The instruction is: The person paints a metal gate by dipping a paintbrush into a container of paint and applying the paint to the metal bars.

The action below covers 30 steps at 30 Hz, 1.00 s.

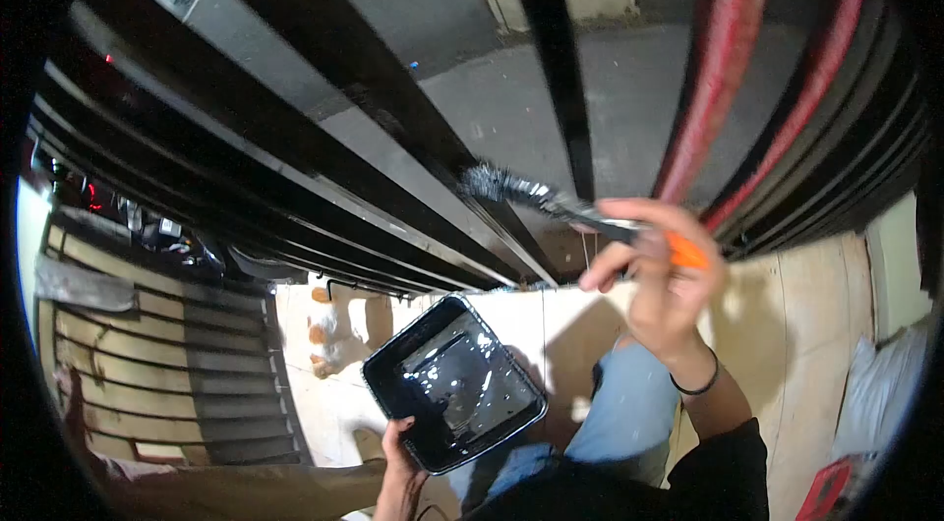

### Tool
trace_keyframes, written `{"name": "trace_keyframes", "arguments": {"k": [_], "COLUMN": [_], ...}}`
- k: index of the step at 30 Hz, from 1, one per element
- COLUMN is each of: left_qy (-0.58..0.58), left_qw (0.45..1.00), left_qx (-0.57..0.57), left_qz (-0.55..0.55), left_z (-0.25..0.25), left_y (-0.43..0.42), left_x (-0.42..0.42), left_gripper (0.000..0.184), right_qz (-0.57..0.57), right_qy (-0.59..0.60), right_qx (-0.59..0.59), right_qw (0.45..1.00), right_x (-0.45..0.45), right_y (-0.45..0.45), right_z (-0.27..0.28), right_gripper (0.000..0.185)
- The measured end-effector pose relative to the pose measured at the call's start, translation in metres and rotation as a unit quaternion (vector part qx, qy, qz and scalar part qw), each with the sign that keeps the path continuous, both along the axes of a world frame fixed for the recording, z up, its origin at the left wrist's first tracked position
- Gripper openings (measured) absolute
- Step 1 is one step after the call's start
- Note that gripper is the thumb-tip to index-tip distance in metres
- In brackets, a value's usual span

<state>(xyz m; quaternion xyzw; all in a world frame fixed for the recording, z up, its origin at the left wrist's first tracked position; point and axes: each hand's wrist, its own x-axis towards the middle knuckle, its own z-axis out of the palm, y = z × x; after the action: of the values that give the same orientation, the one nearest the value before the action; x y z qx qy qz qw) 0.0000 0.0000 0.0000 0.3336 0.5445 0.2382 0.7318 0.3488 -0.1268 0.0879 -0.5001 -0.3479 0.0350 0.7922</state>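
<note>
Between six and seven o'clock, the left hand [401, 472] grips a black tray [403, 378], thumb over its rim (the other fingers are hard to see). The tray sits toward one o'clock from it. A dark bar [393, 108] slants from eleven to five. The brush [551, 199] points its wet tip at ten o'clock, at the bar, from the right hand [664, 275], the nearer one, fingers curled around the handle.

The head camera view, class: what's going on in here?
A person's right hand holds a brush with an orange handle, its dark, wet-looking bristles apparently touching a dark bar of a railing. The left hand grips the edge of a black tray holding glossy dark liquid. Farther right, two bars show red.
</note>
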Motion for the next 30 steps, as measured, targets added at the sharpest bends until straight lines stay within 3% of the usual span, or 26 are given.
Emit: {"name": "trace_keyframes", "arguments": {"k": [2, 3, 5, 6, 9, 13, 16, 20, 23, 27, 30], "left_qy": [0.010, 0.060, 0.017, 0.016, 0.036, 0.034, 0.045, 0.041, 0.053, 0.022, 0.010], "left_qw": [0.998, 0.998, 1.000, 1.000, 0.998, 0.997, 0.995, 0.994, 0.991, 0.993, 0.994], "left_qx": [-0.066, 0.021, 0.002, 0.004, 0.048, 0.058, 0.085, 0.092, 0.111, 0.101, 0.088], "left_qz": [-0.004, -0.013, -0.023, -0.022, -0.025, -0.048, -0.025, -0.038, -0.044, -0.051, -0.057], "left_z": [-0.005, 0.025, 0.017, 0.021, 0.023, 0.026, 0.019, 0.026, 0.032, 0.030, 0.027], "left_y": [-0.011, 0.019, 0.001, 0.005, 0.014, 0.012, 0.009, 0.010, 0.007, 0.003, 0.001], "left_x": [-0.002, -0.013, 0.006, -0.007, -0.007, -0.004, -0.006, -0.004, -0.004, -0.005, -0.004], "left_gripper": [0.053, 0.054, 0.055, 0.056, 0.055, 0.055, 0.056, 0.056, 0.055, 0.054, 0.052], "right_qz": [-0.060, -0.090, -0.142, -0.120, -0.060, -0.034, -0.035, -0.103, -0.178, -0.105, -0.073], "right_qy": [0.075, 0.080, 0.112, 0.164, 0.140, 0.250, 0.362, 0.398, 0.376, 0.391, 0.397], "right_qx": [-0.129, -0.126, -0.177, -0.170, -0.037, 0.074, 0.008, -0.036, -0.123, -0.015, 0.075], "right_qw": [0.987, 0.985, 0.967, 0.964, 0.988, 0.965, 0.931, 0.911, 0.901, 0.914, 0.912], "right_x": [-0.013, -0.028, -0.030, -0.039, -0.039, -0.039, -0.044, -0.051, -0.058, -0.052, -0.046], "right_y": [-0.009, 0.013, -0.003, 0.002, 0.024, 0.008, 0.008, 0.012, 0.018, 0.026, 0.021], "right_z": [-0.032, -0.051, -0.070, -0.066, -0.051, -0.049, -0.119, -0.204, -0.229, -0.179, -0.180], "right_gripper": [0.025, 0.025, 0.024, 0.023, 0.029, 0.038, 0.044, 0.044, 0.041, 0.043, 0.048]}}
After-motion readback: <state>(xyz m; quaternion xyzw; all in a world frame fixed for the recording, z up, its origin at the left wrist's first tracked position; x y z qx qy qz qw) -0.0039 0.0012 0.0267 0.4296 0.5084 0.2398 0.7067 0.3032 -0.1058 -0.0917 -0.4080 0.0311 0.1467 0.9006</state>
